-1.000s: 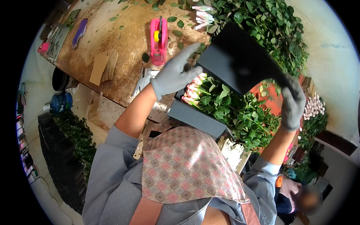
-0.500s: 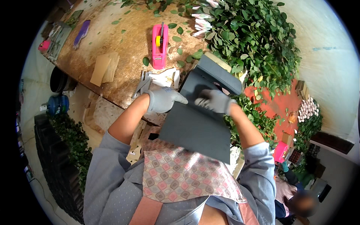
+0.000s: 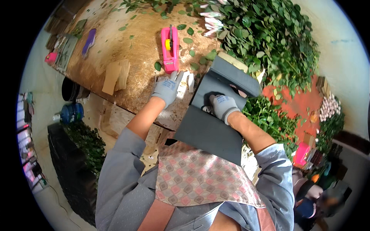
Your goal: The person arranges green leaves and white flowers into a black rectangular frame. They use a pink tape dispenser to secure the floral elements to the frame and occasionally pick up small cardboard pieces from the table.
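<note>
My left hand, in a grey glove, reaches over the table with fingers stretched out, beside white paper strips. Just beyond its fingertips stands a pink tape dispenser with a yellow core. My right hand, also gloved, rests curled on a dark grey padded stand in front of my apron. A small black-and-white thing shows under its fingers; what it is I cannot make out. The stand has a raised, rolled flap at its far side.
Leafy stems with pale wrapped heads pile up at the far right. Brown cardboard pieces and a purple glove-like item lie on the wooden table. A blue water jug stands lower left. Another person is at lower right.
My left hand has moved off the stand's edge, forward toward the paper strips and tape dispenser. My right hand stays on the stand, its fingers more curled. The whole view has shifted slightly.
</note>
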Tool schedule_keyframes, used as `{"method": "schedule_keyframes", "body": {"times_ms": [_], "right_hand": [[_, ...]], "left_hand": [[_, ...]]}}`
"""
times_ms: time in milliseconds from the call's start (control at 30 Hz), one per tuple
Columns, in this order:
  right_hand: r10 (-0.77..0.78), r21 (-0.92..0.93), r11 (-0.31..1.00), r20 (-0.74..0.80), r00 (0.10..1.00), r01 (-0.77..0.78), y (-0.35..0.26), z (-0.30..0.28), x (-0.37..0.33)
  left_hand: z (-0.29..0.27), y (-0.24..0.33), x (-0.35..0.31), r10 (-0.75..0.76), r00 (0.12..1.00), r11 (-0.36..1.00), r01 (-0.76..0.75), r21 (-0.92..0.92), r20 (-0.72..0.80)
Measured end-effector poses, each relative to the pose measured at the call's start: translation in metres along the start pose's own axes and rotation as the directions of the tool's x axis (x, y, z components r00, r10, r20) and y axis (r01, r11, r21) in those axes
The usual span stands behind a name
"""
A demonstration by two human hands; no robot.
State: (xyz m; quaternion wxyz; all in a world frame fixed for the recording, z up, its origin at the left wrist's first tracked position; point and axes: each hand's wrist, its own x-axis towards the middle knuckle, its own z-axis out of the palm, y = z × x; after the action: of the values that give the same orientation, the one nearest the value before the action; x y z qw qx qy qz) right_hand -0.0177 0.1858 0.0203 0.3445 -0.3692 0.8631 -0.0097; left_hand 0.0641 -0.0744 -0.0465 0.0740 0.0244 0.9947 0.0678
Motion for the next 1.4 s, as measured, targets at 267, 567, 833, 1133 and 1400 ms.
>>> {"method": "schedule_keyframes", "body": {"times_ms": [267, 567, 833, 1133, 1400], "right_hand": [[0.012, 0.124, 0.992, -0.055, 0.998, -0.005, 0.003, 0.002, -0.003], [0.015, 0.175, 0.985, -0.068, 0.998, -0.003, 0.005, 0.004, -0.004], [0.014, 0.189, 0.982, -0.072, 0.997, 0.000, 0.007, 0.003, -0.004], [0.006, 0.128, 0.992, -0.100, 0.995, 0.007, 0.003, 0.002, -0.003], [0.030, 0.077, 0.997, -0.072, 0.997, -0.025, 0.000, 0.000, -0.006]], "left_hand": [[0.014, -0.010, 0.032, -0.241, 0.970, 0.906, 0.231, -0.355, 0.018], [0.059, 0.043, 0.043, -0.212, 0.970, 0.902, 0.147, -0.407, -0.118], [-0.013, 0.012, -0.028, -0.078, 0.997, 0.855, 0.064, -0.515, -0.005], [-0.028, -0.096, -0.186, -0.327, 0.568, 0.941, 0.272, 0.202, 0.755], [-0.119, 0.042, -0.052, 0.109, 0.993, 0.783, -0.067, -0.619, 0.031]]}}
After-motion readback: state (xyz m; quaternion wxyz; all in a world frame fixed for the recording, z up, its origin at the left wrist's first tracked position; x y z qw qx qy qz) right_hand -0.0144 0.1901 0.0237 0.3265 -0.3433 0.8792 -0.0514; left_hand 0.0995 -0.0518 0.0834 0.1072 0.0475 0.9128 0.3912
